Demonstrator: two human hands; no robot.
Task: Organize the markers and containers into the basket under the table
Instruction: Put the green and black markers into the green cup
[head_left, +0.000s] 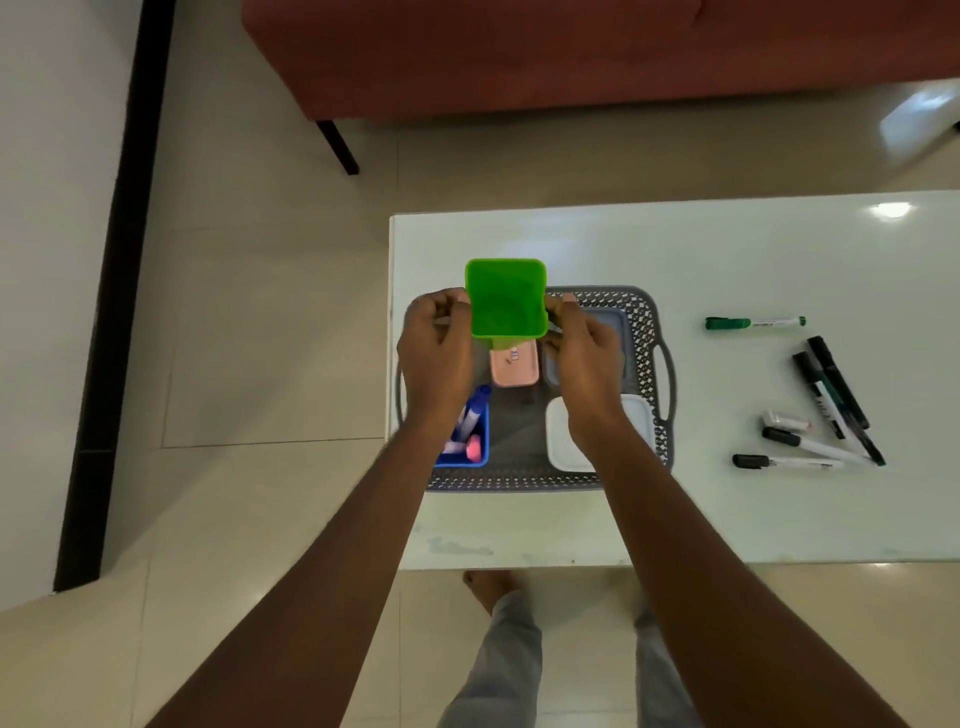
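Sofa (519, 57), red-brown, far side of the floor. Table (753, 260), white glossy top, seen from above. Basket (644, 332), grey, perforated wall, a handle at each side, at the table's left end; it appears to sit beneath a see-through top, though that cannot be told for sure. In the basket: white tub (558, 436), near right; blue tub (480, 441), near left, holding blue and pink markers; pink box (514, 366), centre, partly under the cup; a grey tray at the far right, mostly hidden. Green cup (506, 299), square, empty, held over the basket's far-left part, open mouth toward the camera. Left hand (436, 353), fingers curled on the cup's left wall; right hand (584, 348), fingers pinching its right wall. Loose markers (831, 400), a black-capped group on the table well right of the basket; green marker (753, 322) lying apart, farther off. Risks, as judged: the cup is gripped only at its sides and could slip or tip as it goes down; it could land on the pink box and sit crooked; the loose markers could roll when gathered. Writing: a small label on the pink box and print on the marker barrels, all too small to read.
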